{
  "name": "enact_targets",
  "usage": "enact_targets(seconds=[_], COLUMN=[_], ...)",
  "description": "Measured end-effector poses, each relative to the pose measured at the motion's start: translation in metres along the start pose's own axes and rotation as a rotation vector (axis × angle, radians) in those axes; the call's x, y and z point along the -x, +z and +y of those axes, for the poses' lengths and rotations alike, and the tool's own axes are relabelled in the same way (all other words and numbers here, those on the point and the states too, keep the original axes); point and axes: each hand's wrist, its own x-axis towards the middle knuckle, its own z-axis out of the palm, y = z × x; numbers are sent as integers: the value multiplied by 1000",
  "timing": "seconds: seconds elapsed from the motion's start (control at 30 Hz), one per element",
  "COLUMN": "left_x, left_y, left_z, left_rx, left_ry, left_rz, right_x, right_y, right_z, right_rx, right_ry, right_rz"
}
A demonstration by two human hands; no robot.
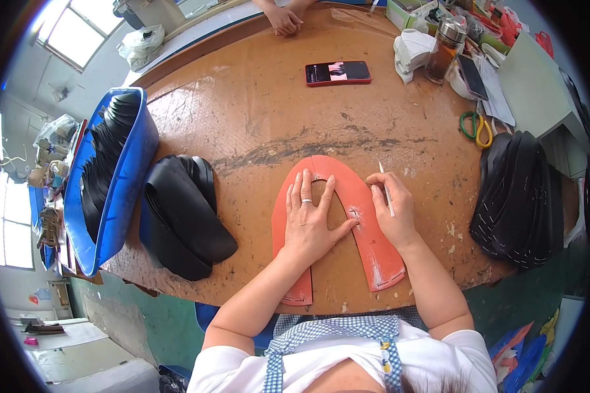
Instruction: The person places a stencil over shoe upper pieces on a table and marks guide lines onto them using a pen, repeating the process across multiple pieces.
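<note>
A salmon-red, horseshoe-shaped piece [377, 255] lies flat on the brown table [255, 118], its curved end away from me and its two legs toward the near edge. Small slots and white marks show on it. My left hand [308, 219] rests spread on the piece, across its inner gap, with a ring on one finger. At the piece's right edge, my right hand [396, 209] is closed around a thin white pen-like tool [388, 196], its tip pointing up and away from me.
Folded black pieces [187, 216] and a blue bin [141, 150] of black pieces stand left. At right are stacked black pieces [514, 196], scissors [476, 129], a glass bottle [444, 52] and a phone [472, 76]. Another phone [337, 73] lies ahead, near another person's hands [285, 19].
</note>
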Motion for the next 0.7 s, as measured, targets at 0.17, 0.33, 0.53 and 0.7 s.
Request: enact_targets(seconds=[0.17, 0.33, 0.53, 0.7], left_x=[0, 0, 0, 0], left_y=[0, 0, 0, -1], left_z=[0, 0, 0, 0], left_rx=[-7, -8, 2, 0], left_ry=[2, 11, 1, -3], left_rz=[3, 8, -1, -7], right_x=[0, 0, 0, 0], right_y=[0, 0, 0, 1], right_z=[0, 0, -1, 0], right_rx=[2, 11, 3, 1], right_ry=[-3, -11, -6, -5], right_rz=[4, 6, 7, 5])
